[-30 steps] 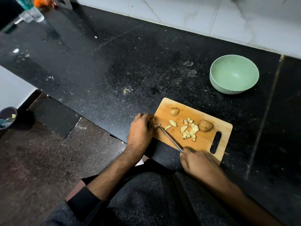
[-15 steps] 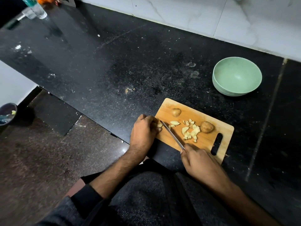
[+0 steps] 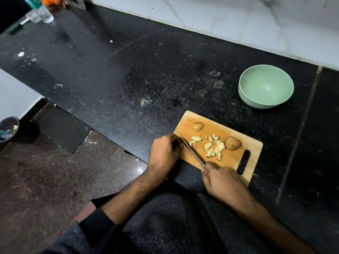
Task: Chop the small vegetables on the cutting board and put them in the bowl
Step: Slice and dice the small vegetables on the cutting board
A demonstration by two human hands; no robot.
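Our right hand (image 3: 222,182) grips the knife (image 3: 192,153). Our left hand (image 3: 164,152) curls at the cutting board (image 3: 236,160) edge, maybe pinching a bit. The cut pieces (image 3: 213,148) look small, firm and slippery, so we scoop them toward the bowl (image 3: 266,87).

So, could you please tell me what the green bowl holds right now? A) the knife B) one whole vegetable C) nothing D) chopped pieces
C: the green bowl shows a bare inside, while the chopped pieces lie on the cutting board.
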